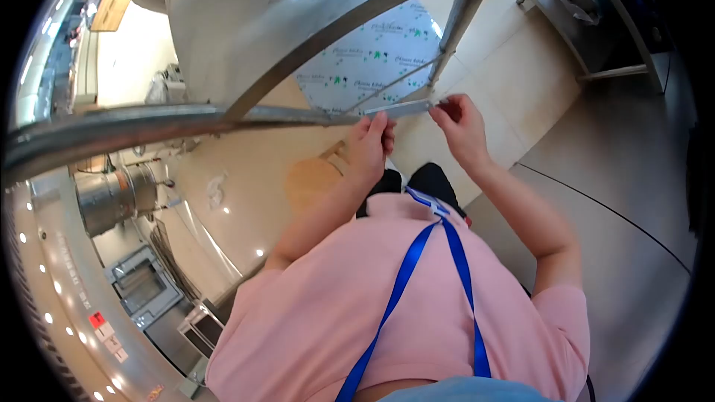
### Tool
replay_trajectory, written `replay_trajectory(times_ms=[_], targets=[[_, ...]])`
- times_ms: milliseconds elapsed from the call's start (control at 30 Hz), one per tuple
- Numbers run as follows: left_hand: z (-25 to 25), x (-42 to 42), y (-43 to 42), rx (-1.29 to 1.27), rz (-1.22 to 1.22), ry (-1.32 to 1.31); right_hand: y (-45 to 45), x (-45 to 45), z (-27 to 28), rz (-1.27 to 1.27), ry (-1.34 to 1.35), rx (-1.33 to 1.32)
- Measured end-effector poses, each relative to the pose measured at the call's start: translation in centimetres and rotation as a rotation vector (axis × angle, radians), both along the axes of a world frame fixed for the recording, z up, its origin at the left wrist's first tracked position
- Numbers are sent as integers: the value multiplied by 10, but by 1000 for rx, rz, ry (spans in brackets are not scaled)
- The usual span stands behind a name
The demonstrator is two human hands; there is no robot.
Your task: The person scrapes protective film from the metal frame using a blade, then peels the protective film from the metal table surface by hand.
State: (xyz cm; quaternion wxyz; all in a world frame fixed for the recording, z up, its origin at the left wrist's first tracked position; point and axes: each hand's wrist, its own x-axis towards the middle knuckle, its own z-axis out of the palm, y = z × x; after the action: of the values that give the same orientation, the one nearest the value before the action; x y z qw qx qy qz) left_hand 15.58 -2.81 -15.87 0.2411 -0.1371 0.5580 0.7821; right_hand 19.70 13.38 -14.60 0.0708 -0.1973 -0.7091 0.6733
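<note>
A thin, flat grey strip (406, 109) stretches between my two hands, close to the metal rail of the rack. My left hand (370, 143) is closed, its thumb and fingers pinching the strip's left end. At the other end, my right hand (459, 128) pinches the strip's tip between thumb and fingers. Just above the strip is the lower part of a metal frame (298, 114). Behind it lies a pale blue sheet (380, 48) printed with green marks and lettering.
A metal table (246, 37) with a curved-looking edge stands ahead. A shelf rack (614, 73) holding a plastic bag is at upper right. A round tan stool seat (311, 182) is left of my left hand. Metal kitchen equipment (118, 197) stands at left.
</note>
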Motion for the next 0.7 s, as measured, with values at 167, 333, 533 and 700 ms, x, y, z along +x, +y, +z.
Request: replay_trajectory(times_ms=[167, 333, 533, 700], targets=[[-35, 6, 18, -6, -45, -124, 27, 13, -43, 123, 644, 1106], [-84, 14, 22, -35, -110, -306, 40, 23, -99, 291, 603, 1082], [-113, -4, 7, -53, -209, -370, 25, 9, -150, 308, 534, 1026], [-134, -38, -50, -368, -654, -251, -8, -16, -193, 62, 241, 756]])
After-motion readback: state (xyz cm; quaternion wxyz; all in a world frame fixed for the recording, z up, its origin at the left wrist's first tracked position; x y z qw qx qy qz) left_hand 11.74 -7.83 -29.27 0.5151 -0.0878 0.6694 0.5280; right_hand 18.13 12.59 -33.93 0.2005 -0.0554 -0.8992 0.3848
